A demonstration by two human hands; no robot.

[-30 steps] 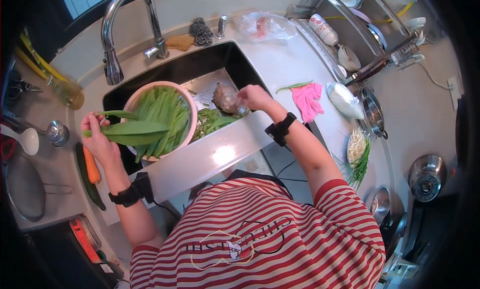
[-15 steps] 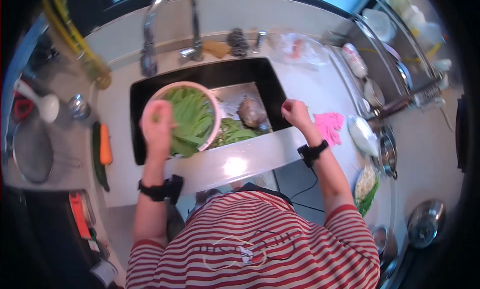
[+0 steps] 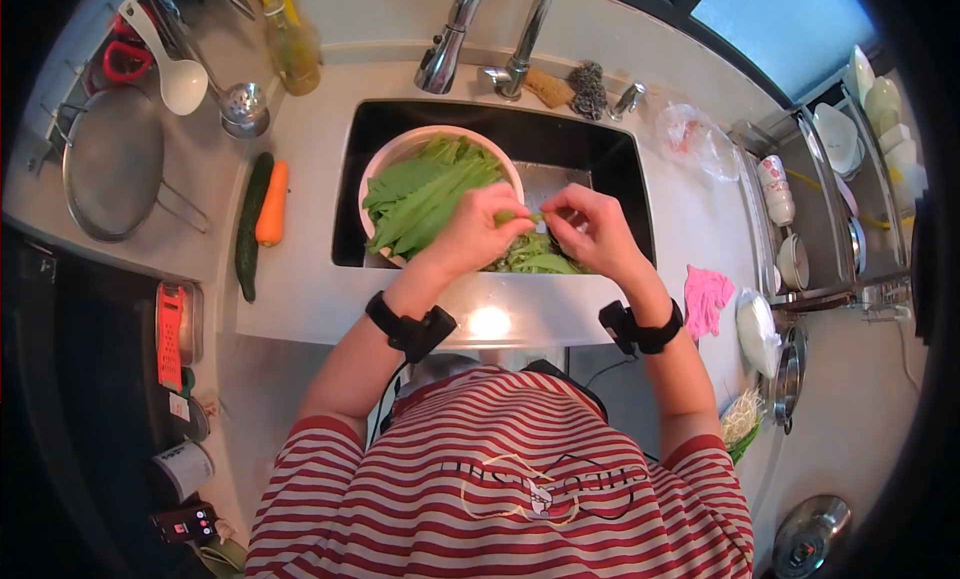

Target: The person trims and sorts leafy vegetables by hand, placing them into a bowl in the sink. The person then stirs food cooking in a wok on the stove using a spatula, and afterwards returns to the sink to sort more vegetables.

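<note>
Over the sink (image 3: 615, 169), my left hand (image 3: 474, 231) and my right hand (image 3: 597, 235) are close together, fingertips pinched. Between them is a short piece of green stem (image 3: 536, 218), gripped from both sides. A pink-rimmed bowl (image 3: 372, 169) fills the left of the sink, heaped with long leafy greens (image 3: 430, 194); my left hand overlaps its right side. Below my hands, more loose green stems and leaves (image 3: 540, 257) lie in the sink's right part. My hands partly hide that area.
A chrome faucet (image 3: 520, 49) rises behind the sink. To the left lie a cucumber (image 3: 253, 224) and a carrot (image 3: 272, 204). A pink cloth-like item (image 3: 708, 301), a white bag (image 3: 757, 331) and a dish rack (image 3: 815, 219) are on the right.
My left hand has moved from over the bowl's left side toward my right hand, and both now meet at the stem. The camera view has shifted, so the sink appears farther right.
</note>
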